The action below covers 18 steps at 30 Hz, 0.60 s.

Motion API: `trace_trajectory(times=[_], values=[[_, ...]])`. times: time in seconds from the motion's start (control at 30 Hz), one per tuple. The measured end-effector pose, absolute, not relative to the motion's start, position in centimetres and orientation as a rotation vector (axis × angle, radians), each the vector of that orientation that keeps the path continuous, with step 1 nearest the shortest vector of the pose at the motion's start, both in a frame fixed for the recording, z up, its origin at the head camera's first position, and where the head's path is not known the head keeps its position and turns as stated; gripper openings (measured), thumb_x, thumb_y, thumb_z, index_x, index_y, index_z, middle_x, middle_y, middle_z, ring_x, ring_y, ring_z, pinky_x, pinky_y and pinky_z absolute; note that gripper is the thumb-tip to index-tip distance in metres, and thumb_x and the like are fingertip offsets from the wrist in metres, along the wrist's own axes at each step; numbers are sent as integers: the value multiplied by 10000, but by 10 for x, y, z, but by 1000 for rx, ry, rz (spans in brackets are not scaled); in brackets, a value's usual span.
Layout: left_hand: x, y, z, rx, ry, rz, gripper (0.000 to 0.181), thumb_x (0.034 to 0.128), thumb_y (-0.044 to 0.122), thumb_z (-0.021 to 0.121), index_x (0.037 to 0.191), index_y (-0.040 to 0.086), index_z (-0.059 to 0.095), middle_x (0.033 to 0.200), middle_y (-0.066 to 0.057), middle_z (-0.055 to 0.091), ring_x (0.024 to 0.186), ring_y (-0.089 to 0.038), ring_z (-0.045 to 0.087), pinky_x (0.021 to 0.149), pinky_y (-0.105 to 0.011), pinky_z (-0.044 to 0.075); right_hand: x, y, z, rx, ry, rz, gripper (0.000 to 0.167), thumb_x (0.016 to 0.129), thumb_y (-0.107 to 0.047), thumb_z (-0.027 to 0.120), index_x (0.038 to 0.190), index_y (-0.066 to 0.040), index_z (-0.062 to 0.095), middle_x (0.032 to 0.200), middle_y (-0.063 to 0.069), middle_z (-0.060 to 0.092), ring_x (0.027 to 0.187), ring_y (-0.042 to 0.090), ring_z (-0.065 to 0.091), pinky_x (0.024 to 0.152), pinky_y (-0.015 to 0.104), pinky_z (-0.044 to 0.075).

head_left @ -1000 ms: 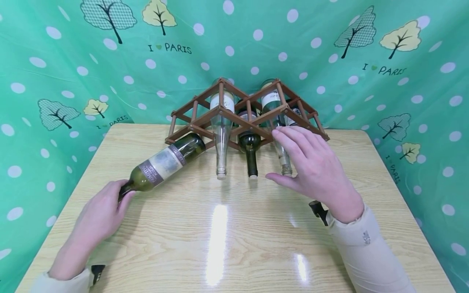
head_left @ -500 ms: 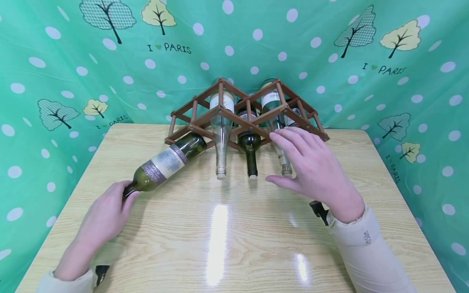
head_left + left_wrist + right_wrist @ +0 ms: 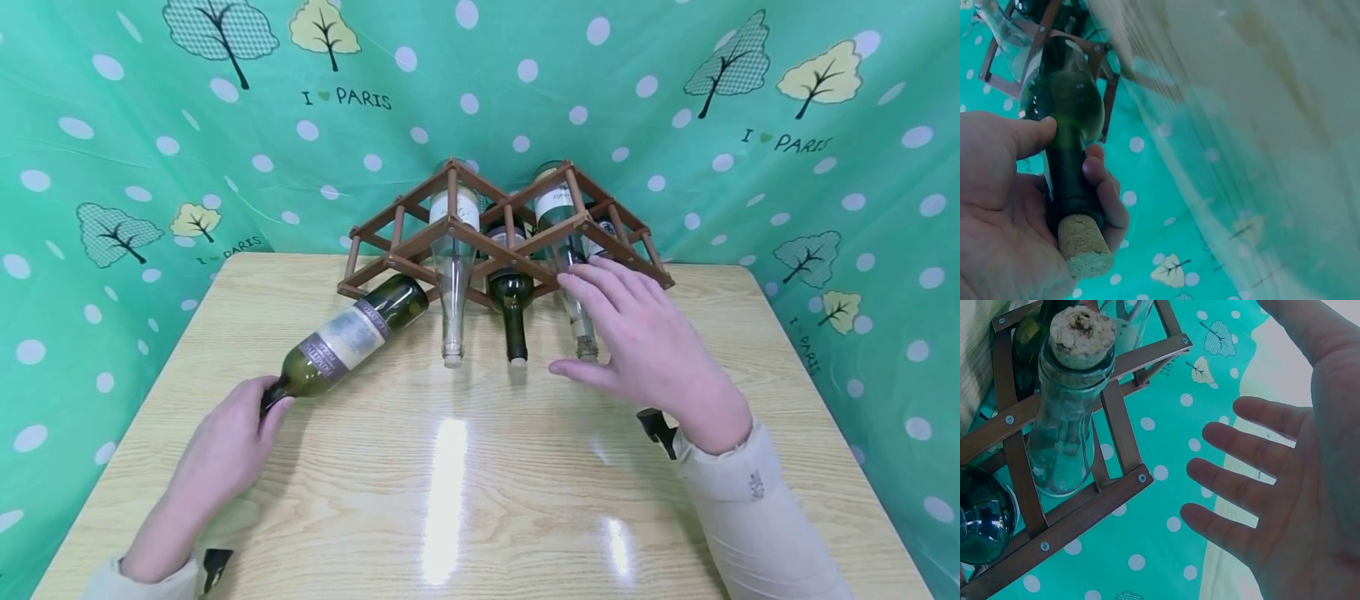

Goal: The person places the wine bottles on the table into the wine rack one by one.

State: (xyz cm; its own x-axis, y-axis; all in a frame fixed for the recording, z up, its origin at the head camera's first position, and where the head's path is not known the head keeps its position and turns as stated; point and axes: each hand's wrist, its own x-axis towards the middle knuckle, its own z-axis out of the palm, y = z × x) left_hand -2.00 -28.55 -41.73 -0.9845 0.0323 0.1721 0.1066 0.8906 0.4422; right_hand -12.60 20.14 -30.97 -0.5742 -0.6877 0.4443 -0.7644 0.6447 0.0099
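My left hand [image 3: 225,442] grips a dark green wine bottle [image 3: 341,346] by its neck. The bottle slants, its base beside the lower left of a wooden wine rack [image 3: 420,242]; whether they touch, I cannot tell. In the left wrist view a cork [image 3: 1085,247] plugs its mouth, and thumb and fingers wrap the neck. At the rack's right side hovers my right hand [image 3: 652,350], its fingers extended. The right wrist view shows these fingers spread and holding nothing, apart from a corked clear bottle [image 3: 1063,444] lying in the rack.
Also in the rack are a clear bottle [image 3: 453,283], a dark bottle [image 3: 513,300] in the middle, and another labelled bottle [image 3: 597,237] partly hidden by my right hand. The rack stands at the back of a wooden table [image 3: 360,500], before a green patterned curtain [image 3: 525,108].
My left hand and the wine bottle have shifted a little to the right and slightly down. My right hand has barely moved. The bottles in the rack have stayed put.
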Motion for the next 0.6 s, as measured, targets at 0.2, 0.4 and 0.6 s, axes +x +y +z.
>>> trace_trajectory(times=[0.2, 0.4, 0.6], values=[[-15, -276, -418, -48, -2916, -761, 448, 1107, 199, 585, 1346, -176, 536, 1188, -375, 630, 1070, -562, 644, 856, -714, 519, -128, 208, -307, 1073, -2526, 266, 1047, 803, -594, 867, 1584, -35, 449, 1577, 192, 479, 1492, 427, 384, 1211, 613, 314], [-14, -268, -417, 16, -2948, -824, 499, 1125, 245, 546, 1393, -174, 508, 1262, -402, 600, 1144, -595, 606, 919, -732, 493, -127, 218, -302, 985, -2613, 318, 1087, 782, -575, 906, 1610, -66, 417, 1586, 189, 461, 1515, 439, 347, 1222, 627, 291], [-13, -262, -416, 58, -3000, -906, 537, 1139, 255, 506, 1433, -192, 456, 1337, -441, 548, 1228, -619, 554, 989, -735, 465, -128, 228, -294, 863, -2762, 318, 1165, 794, -634, 877, 1661, -86, 324, 1646, 194, 386, 1561, 444, 257, 1256, 615, 226]])
